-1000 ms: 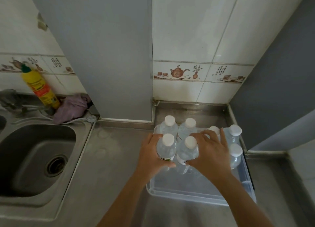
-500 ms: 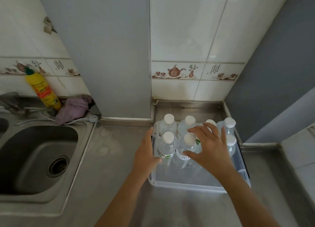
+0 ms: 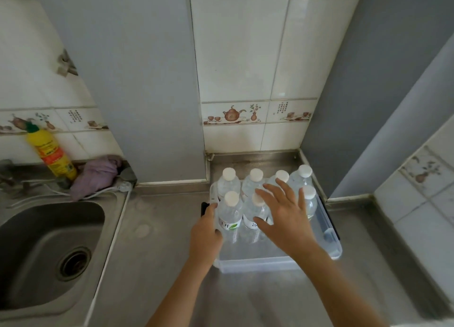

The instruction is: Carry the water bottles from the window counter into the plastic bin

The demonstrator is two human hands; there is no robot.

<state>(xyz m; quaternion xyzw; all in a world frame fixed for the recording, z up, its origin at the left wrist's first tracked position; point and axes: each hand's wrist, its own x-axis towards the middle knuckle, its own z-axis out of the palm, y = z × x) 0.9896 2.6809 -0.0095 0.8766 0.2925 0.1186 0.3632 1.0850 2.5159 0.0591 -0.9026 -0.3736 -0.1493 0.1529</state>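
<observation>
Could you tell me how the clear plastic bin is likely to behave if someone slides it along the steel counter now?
The bin will probably feel heavy, since seven full-looking water bottles stand in it. Its thin clear walls may flex where the left hand grips the rim. The bottles crowd the far end, so it may drag unevenly, and the tall upright ones could topple toward the empty near half.

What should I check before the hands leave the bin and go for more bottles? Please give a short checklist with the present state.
1. Bottles upright in the plastic bin: ok; seven white caps show.
2. Front-left bottle let go: cannot tell; the left hand rests beside it at the bin's left wall.
3. Right hand free: ok; its fingers are spread open over the bottles, gripping nothing.
4. Room for more: ok; the bin's near part is bare.
5. Bin flat on the steel counter: ok.
6. Bottles left at the window: cannot tell; out of view.
</observation>
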